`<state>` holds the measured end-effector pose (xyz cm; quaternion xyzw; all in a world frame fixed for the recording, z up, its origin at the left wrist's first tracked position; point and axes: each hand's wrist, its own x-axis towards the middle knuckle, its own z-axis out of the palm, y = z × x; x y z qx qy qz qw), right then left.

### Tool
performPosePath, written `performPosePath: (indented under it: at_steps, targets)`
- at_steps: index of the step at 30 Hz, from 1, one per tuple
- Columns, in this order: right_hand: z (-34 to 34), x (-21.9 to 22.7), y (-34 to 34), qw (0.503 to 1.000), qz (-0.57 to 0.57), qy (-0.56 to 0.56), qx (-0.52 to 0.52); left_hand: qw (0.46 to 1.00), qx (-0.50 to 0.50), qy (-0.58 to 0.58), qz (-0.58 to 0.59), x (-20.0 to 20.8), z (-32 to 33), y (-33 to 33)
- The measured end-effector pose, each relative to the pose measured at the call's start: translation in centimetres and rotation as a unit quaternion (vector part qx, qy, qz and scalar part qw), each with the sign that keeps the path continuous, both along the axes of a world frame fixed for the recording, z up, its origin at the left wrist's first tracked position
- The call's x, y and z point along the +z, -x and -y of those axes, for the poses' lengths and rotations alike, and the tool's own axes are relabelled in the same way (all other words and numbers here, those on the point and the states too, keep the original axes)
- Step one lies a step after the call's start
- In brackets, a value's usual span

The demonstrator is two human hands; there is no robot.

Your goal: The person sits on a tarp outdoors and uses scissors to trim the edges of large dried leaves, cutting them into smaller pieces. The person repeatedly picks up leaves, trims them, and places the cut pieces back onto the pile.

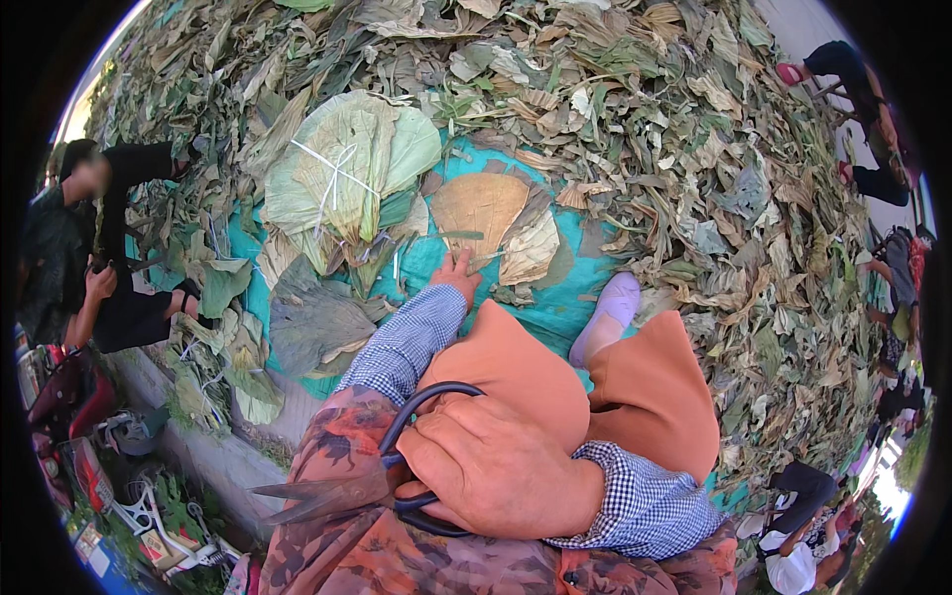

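Clock read from centre of view. Brown leaf point(481, 203): lies at twelve, fan-shaped, over teal sheet point(550, 322), narrow end toward six. Looks dry and ribbed; judged very light, stiff, brittle at the rim, barely slippery. Best held at the narrow end, along the gathered ribs; avoid pinching the broad rim for fear of cracking.

Left hand point(455, 279): touches near the narrow end with fingertips; cannot tell whether pinching or merely pressing. Right hand point(506, 471): at six, clamped round the dark handles of scissors point(367, 486), blades toward nine and slightly apart.

Surface: thin-looking, wrinkled, partly buried under dry pile point(714, 198) from ten round to four; probably prone to shift. At ten, bundle point(332, 183) tied with white string point(340, 169). At three, lilac shoe point(607, 309).

Room: seemingly outdoors. At eight, paved strip point(198, 421); at nine, seated person point(59, 268); at four, more people point(793, 555).
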<state>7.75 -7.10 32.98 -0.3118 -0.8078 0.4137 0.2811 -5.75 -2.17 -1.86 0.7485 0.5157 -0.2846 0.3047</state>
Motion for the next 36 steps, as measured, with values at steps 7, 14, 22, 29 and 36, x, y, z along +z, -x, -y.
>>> performPosePath:
  at_steps: [7,14,22,29,36]
  targets:
    - [0.5,0.1,-0.4,0.999,0.0,-0.021,0.031,0.891,0.265,-0.246,0.275,-0.8,1.2,2.0]
    - [1.7,1.6,-1.1,0.996,-0.075,0.041,-0.023,0.482,0.694,-0.14,0.516,9.8,-2.3,4.6]
    - [-0.9,2.3,-6.5,0.785,-0.43,0.314,-0.317,0.381,0.562,-0.005,0.734,29.8,-2.5,2.7]
    - [-0.7,2.9,-8.4,0.737,-0.521,0.308,-0.301,0.394,0.481,-0.001,0.784,40.5,2.1,-2.1]
    - [-2.1,4.8,-11.8,0.709,-0.619,0.201,-0.27,0.522,0.457,0.031,0.72,40.9,3.8,-6.7]
